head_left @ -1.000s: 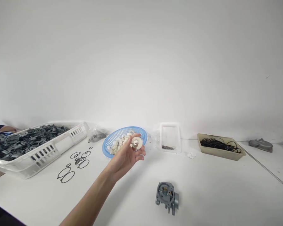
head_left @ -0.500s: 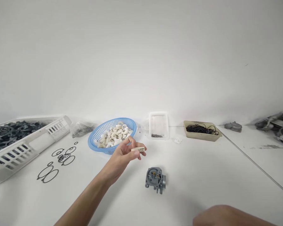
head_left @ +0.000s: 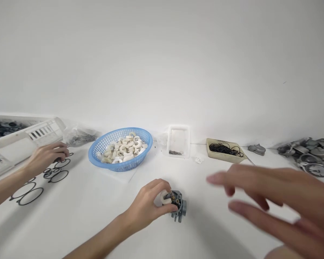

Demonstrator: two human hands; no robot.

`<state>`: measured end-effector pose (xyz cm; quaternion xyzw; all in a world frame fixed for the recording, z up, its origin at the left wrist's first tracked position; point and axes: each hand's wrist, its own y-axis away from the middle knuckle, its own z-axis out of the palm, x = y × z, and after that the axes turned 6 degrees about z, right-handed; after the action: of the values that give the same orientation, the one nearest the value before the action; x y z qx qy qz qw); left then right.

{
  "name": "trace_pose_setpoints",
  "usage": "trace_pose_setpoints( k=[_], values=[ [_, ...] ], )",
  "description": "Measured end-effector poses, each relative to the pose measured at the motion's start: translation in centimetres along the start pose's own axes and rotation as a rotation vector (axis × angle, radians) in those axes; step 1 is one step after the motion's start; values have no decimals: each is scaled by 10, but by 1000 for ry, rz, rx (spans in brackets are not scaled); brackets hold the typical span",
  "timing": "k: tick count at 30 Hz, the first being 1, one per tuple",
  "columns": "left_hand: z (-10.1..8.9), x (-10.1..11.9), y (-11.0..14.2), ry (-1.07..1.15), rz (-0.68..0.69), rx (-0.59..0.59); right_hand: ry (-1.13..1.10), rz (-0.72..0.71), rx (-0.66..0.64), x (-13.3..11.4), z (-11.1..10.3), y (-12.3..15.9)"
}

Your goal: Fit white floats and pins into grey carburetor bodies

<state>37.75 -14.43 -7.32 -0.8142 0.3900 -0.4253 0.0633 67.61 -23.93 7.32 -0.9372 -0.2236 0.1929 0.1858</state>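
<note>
My left hand (head_left: 151, 201) is closed around a white, ring-shaped carburetor float (head_left: 166, 197), held at the left side of the grey carburetor body (head_left: 180, 208). The fingers hide part of both, and I cannot tell whether the float is seated. Brass parts show inside the open carburetor bowl. My right hand (head_left: 275, 201) hovers in the air to the right, fingers apart and slightly blurred, with nothing seen in it.
Another person's hand (head_left: 49, 155) reaches over black rubber rings (head_left: 59, 176) at left. Behind stand a blue basket (head_left: 93, 158) of white floats, a white tray (head_left: 179, 138) of small pins and a cream tray (head_left: 224, 157) of black rings. Grey metal parts (head_left: 310, 153) lie at right.
My left hand has brought the float down to the carburetor. My right hand has risen from the bottom edge and spread its fingers. Another person's hand has come in at left.
</note>
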Motion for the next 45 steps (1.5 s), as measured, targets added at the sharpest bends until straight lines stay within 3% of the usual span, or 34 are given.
trace_pose_setpoints(
  k=[3,7,10,17,23,28,32,37,40,45],
  values=[
    [6,0,2,-1,75,30,50,61,-11,13,-10,-32],
    [9,6,0,23,166,81,74,161,-137,17,-3,-59],
    [10,10,-4,8,171,39,65,182,-202,14,4,-64],
    [14,10,-7,26,129,-47,-43,98,-180,28,9,-62],
    [3,9,-1,11,69,-91,-83,166,-265,42,24,-83],
    [-8,4,-1,87,-70,-88,-56,348,-447,61,67,-121],
    [-7,5,-4,134,-82,-86,38,418,-357,81,119,-144],
    [-3,5,-3,137,-54,-32,133,459,-264,98,173,-153],
    [-2,4,-1,138,-18,-23,178,491,-272,104,192,-155],
    [0,2,2,75,26,-6,213,542,-276,110,205,-166]
  ],
)
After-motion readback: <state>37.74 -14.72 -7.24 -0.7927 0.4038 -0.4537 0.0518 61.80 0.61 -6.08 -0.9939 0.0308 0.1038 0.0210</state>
